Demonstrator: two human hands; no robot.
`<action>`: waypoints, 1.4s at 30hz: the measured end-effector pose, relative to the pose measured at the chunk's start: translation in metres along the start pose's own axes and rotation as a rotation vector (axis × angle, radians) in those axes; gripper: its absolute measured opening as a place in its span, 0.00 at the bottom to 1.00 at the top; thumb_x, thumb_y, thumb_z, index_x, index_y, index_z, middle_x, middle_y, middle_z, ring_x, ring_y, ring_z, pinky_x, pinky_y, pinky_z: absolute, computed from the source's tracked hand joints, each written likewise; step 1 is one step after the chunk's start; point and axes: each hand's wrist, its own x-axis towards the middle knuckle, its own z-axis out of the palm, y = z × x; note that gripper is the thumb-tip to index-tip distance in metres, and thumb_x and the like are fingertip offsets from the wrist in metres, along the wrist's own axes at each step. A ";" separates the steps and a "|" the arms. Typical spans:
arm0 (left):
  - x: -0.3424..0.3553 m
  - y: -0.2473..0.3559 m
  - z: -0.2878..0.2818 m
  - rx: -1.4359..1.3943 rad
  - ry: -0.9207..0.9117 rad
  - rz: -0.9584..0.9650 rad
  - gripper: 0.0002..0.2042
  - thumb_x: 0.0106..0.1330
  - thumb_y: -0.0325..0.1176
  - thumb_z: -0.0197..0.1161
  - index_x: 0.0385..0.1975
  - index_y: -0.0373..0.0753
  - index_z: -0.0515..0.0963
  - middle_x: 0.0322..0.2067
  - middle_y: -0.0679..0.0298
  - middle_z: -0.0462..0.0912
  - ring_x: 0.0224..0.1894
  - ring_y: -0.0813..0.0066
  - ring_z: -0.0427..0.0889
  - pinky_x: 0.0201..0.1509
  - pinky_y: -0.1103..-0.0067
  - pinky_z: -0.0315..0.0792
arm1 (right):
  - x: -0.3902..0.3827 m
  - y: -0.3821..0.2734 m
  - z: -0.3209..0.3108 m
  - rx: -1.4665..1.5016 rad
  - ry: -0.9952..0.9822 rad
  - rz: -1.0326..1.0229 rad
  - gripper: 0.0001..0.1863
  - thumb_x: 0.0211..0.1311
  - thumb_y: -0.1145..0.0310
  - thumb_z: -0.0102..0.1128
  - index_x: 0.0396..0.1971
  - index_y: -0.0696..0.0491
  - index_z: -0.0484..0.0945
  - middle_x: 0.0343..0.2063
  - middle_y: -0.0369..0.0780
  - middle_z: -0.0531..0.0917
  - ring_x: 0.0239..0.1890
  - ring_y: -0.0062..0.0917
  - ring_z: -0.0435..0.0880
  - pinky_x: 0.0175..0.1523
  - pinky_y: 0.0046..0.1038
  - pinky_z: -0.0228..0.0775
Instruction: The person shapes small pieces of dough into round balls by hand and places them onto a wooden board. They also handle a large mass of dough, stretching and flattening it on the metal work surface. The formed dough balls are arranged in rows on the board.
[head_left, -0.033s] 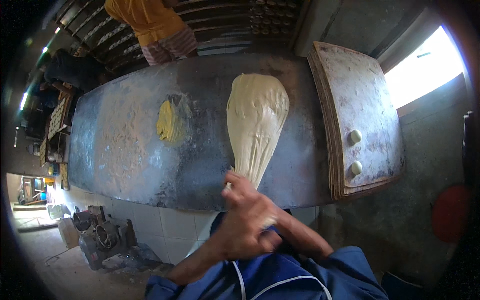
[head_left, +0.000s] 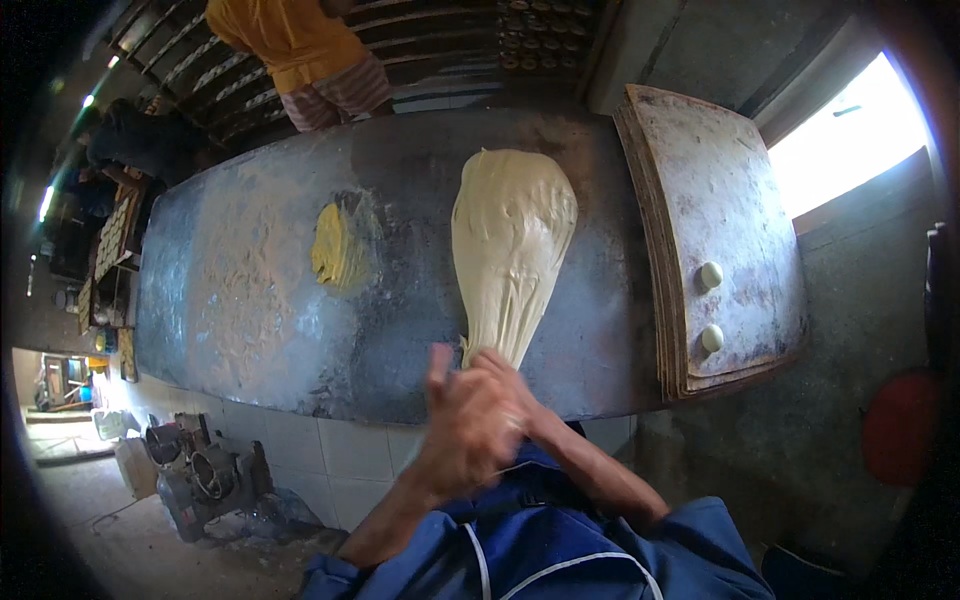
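Note:
A big mass of pale, smooth dough [head_left: 515, 215] lies on the dark worktop, broad at its far end and drawn into a narrow, creased neck towards me. My right hand [head_left: 510, 385] is closed round that neck at the table's near edge. Crossing in front of it, my left hand [head_left: 465, 430] has curled fingers and its thumb sticking up. Motion blurs it, and what lies inside its grasp is hidden. To the left of the dough sits a smeared lump of soft yellow fat or paste [head_left: 330, 245].
Stacked baking boards [head_left: 745, 190] stand at the table's right end, with two round dough balls [head_left: 711, 275] on top. Floury residue [head_left: 245, 270] covers the worktop's left part. A person in an orange top [head_left: 290, 40] is beyond the table; a machine [head_left: 215, 475] stands on the floor at lower left.
My left hand has shifted slightly left and away from me, its thumb now raised. My right hand stays at the dough's neck. The dough has barely moved.

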 end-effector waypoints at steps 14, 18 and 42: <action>-0.093 -0.181 0.108 0.205 0.283 -0.346 0.12 0.69 0.26 0.63 0.40 0.37 0.64 0.36 0.54 0.69 0.40 0.53 0.72 0.46 0.63 0.67 | -0.082 0.098 -0.026 -0.701 0.333 0.137 0.26 0.58 0.61 0.71 0.48 0.60 0.69 0.47 0.53 0.72 0.47 0.47 0.71 0.50 0.48 0.62; -0.062 -0.210 0.045 0.406 0.345 -0.356 0.11 0.69 0.24 0.59 0.41 0.36 0.63 0.34 0.55 0.68 0.36 0.56 0.71 0.45 0.62 0.67 | -0.080 0.088 -0.119 -0.839 0.270 0.146 0.24 0.55 0.63 0.72 0.41 0.59 0.66 0.40 0.48 0.71 0.42 0.43 0.70 0.45 0.45 0.61; -0.061 -0.200 0.083 0.223 0.367 -0.578 0.17 0.61 0.23 0.68 0.41 0.38 0.64 0.38 0.52 0.74 0.42 0.52 0.79 0.49 0.61 0.73 | -0.018 0.064 -0.070 -0.615 0.506 0.179 0.20 0.52 0.66 0.73 0.35 0.58 0.70 0.34 0.49 0.71 0.39 0.46 0.71 0.44 0.44 0.64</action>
